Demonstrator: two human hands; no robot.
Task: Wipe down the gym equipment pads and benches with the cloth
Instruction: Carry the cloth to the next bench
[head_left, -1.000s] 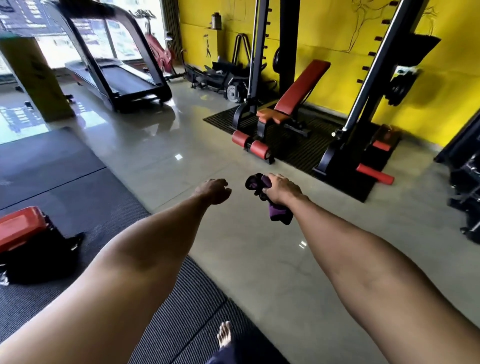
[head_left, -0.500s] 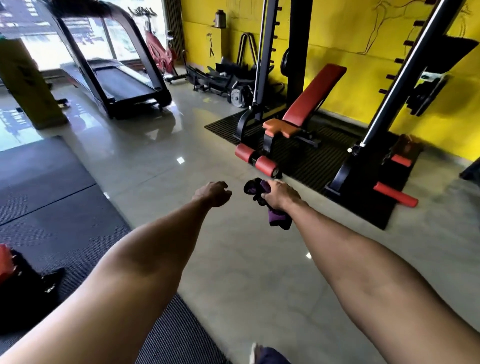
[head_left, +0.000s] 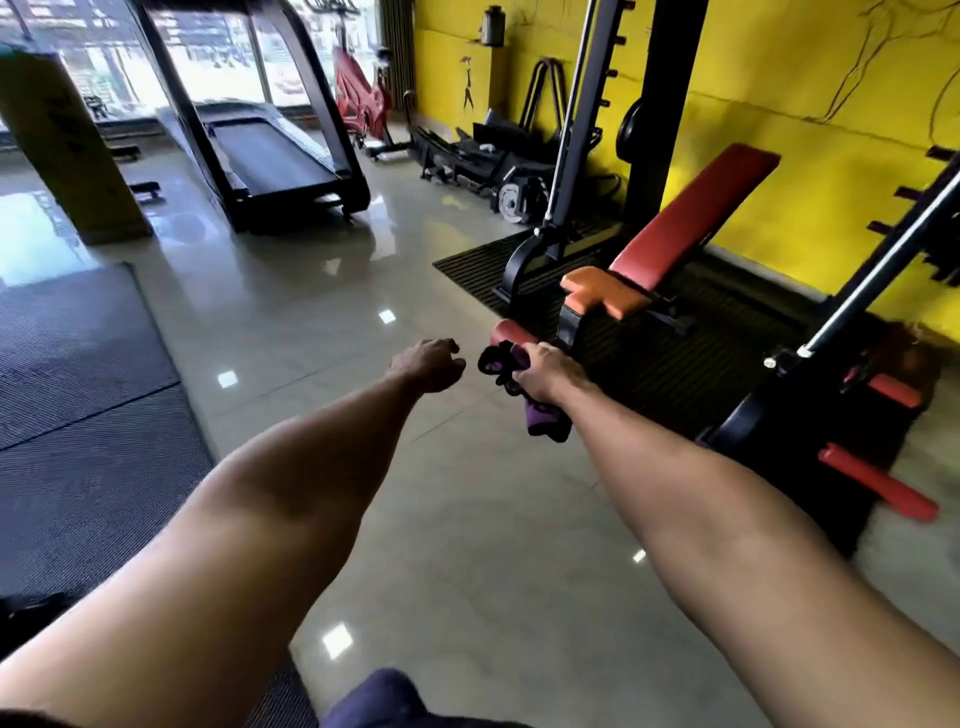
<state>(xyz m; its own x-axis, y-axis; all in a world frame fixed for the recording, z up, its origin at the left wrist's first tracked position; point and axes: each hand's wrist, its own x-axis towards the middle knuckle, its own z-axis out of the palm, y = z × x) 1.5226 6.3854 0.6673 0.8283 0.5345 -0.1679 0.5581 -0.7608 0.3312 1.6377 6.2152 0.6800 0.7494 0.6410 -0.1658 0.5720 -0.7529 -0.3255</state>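
Wiping progress: seemingly not begun; bench (head_left: 691, 213) untouched ahead.
Right hand (head_left: 545, 371): grips purple cloth (head_left: 540, 415), short of bench.
Left hand (head_left: 428, 364): curled, empty, farther from bench.

Both forearms were bare from elbow to wrist, left hand (head_left: 428, 364) and right hand (head_left: 545, 374) bare too, navy-blue garment (head_left: 379, 696) on a leg, low between the arms, nearer the body than the hands.

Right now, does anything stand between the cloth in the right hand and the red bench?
Nothing visible does. The right hand grips the cloth, and ahead lie only bare floor and the black mat up to the bench. Its red roller pad is the nearest part.
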